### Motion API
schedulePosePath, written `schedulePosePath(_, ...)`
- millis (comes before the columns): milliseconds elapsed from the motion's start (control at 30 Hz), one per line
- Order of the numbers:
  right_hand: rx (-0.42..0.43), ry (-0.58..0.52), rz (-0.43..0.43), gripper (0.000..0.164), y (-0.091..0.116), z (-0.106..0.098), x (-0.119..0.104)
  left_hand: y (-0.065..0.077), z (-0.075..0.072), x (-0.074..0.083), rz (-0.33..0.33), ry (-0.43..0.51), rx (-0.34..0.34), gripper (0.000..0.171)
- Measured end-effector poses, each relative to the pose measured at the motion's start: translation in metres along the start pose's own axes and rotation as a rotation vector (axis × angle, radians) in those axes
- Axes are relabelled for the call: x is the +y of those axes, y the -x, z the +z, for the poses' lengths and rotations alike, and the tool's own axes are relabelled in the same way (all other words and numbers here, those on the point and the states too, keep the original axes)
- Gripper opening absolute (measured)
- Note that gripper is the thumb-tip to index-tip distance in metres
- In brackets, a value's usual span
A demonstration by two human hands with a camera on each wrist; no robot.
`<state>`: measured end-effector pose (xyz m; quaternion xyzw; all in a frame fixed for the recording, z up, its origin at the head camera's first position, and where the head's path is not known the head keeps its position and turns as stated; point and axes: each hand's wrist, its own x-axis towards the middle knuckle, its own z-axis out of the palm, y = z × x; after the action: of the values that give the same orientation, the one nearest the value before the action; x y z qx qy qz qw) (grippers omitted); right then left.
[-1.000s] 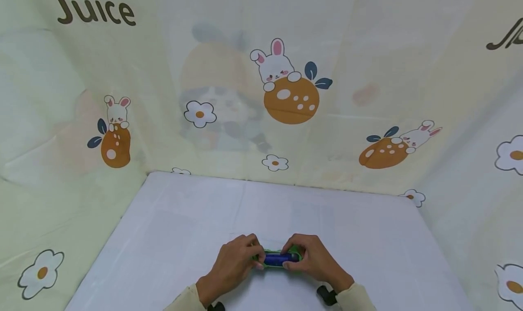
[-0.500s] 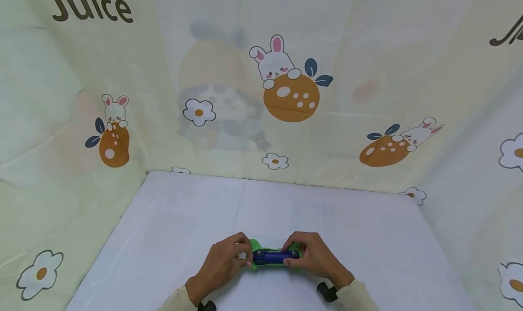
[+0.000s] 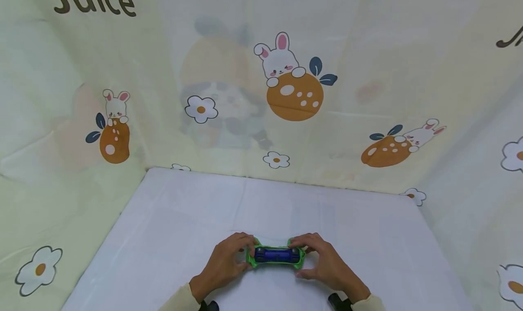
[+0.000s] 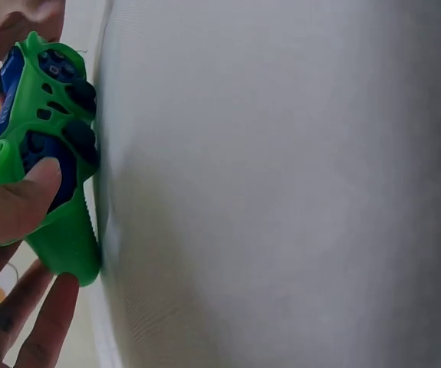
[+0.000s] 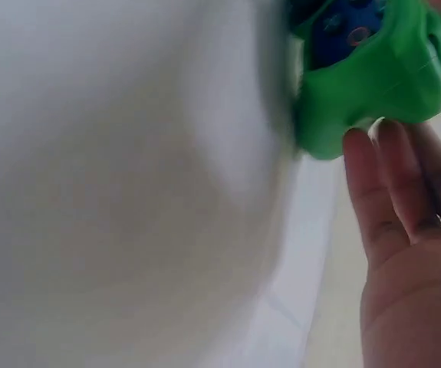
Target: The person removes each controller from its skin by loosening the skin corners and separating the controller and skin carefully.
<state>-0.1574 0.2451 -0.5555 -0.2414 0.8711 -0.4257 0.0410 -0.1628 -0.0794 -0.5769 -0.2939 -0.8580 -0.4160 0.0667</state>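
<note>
Since you're looking down past the wrists, closest are the pale sleeves, with a black gadget right behind each grip, cut off by the bottom of the head view. Left-hand grip is pinching one end of a blue game controller in a green rubbery cover, thumb on the blue face and fingertips against the green handle. Right-hand grip is way looser: thumb and fingers spread apart, fingers fairly straight with tips on the opposite handle. Can't tell if that thumb touches anything tbh. So the controller's right between the two grips, running lengthwise from one to the other, dark thumbsticks toward the desk. No clue whether it's touching down. The white desk runs under and past both grips. Well beyond them hangs a cream sheet printed with daisies and bunnies on orange fruit, one pretty much straight ahead. Farther up, off past the left-hand grip, it says "Juice" in dark letters.
</note>
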Motion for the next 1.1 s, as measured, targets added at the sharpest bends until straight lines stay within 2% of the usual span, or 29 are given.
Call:
schedulePosePath(133,0.035,0.044,-0.053,0.066,0.004,0.001,0.005,-0.003,0.001,0.002,0.015,0.014,0.023,0.051)
schedulePosePath(300,0.089,0.026,-0.014,0.063,0.004,0.001,0.007,-0.006,-0.001,0.001,-0.035,0.118,0.025,0.048)
schedulePosePath(433,0.089,-0.069,0.058,0.059,0.003,0.0,0.004,-0.007,-0.007,0.002,-0.131,0.248,0.008,0.045)
schedulePosePath(567,0.111,-0.187,0.094,0.052,0.004,0.002,0.001,-0.007,-0.012,0.003,-0.22,0.349,-0.022,0.034)
schedulePosePath(700,0.174,-0.256,0.106,0.041,0.006,0.007,0.002,-0.007,-0.013,0.003,-0.286,0.386,-0.059,0.03)
schedulePosePath(867,0.264,-0.322,0.187,0.033,0.006,0.017,0.006,-0.008,-0.011,-0.002,-0.314,0.411,-0.08,0.026)
schedulePosePath(967,0.267,-0.357,0.231,0.036,0.005,0.018,0.007,-0.009,-0.011,-0.005,-0.327,0.46,-0.099,0.03)
schedulePosePath(1100,0.198,-0.394,0.209,0.05,0.005,0.014,0.008,-0.01,-0.013,-0.006,-0.345,0.53,-0.136,0.05)
